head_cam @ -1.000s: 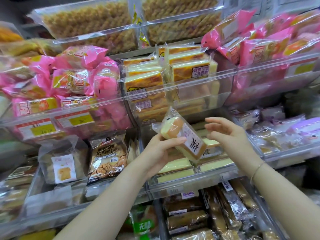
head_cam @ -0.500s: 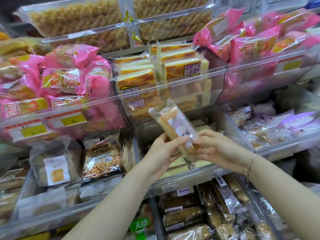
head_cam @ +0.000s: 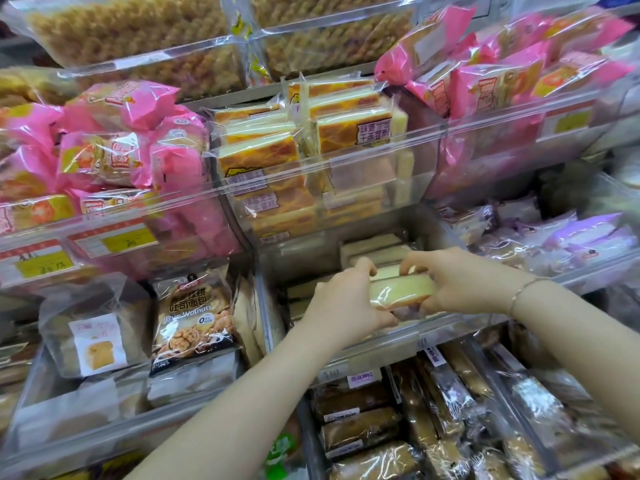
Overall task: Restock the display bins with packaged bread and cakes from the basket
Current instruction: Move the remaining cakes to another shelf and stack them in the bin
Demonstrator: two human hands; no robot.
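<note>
L fingers: left hand [head_cam: 341, 308] curled round the left end of one pale yellow slab of cake in clear wrap [head_cam: 401, 292]; thumb low at the front, fingertips over the top edge.
R fingers: right hand [head_cam: 457, 284] curled over the cake's right end, fingertips on top, thumb underneath; thin bracelet [head_cam: 523, 289] on that wrist.
Cake pos: held level btwn both hands, long side across, just above the front rim of the clear plastic middle bin [head_cam: 408, 332], inside its front half.
Bin contents: pale cake slabs [head_cam: 374, 249] stacked toward the back wall; exact count can't tell, approx 3 edges seen.
Left neighbour bin: 1 dark bag of rye walnut bread [head_cam: 194, 317] upright at its right wall; 1 clear bag of toast w/ white label [head_cam: 91, 334] beside it.
Bin above: orange-topped layered cakes [head_cam: 258, 155] in 2 stacks.
Upper L + R bins: pink-wrapped buns [head_cam: 114, 147], many, uncounted.
Lower tier: brown loaf cakes in clear wrap [head_cam: 360, 431], at least 3 stacked at the left wall.
R bin same tier: purple-white packs [head_cam: 585, 237], count unclear.
</note>
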